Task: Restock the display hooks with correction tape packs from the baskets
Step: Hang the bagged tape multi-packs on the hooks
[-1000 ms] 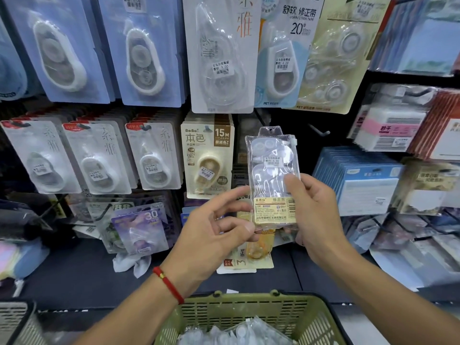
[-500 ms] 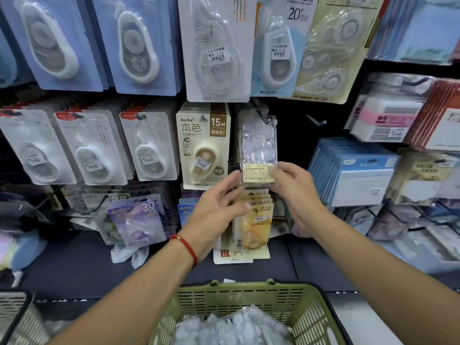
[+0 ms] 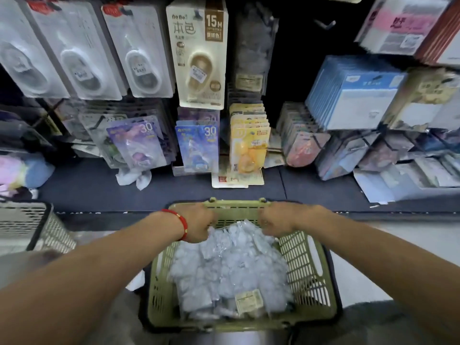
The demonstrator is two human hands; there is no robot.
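1. Both hands have dropped from the display hooks into the green basket; the clear pack held earlier now hangs on its hook.
2. Left hand and right hand are curled into the clear correction tape packs; actual grasp cannot be confirmed.
3. Beyond the hands: dark shelf. Left of them: grey basket.

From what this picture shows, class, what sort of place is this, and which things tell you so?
Most likely a stationery aisle in a shop: price-stickered correction tape packs hang in rows on display hooks, and a green shopping basket holds clear packs that both hands reach into.
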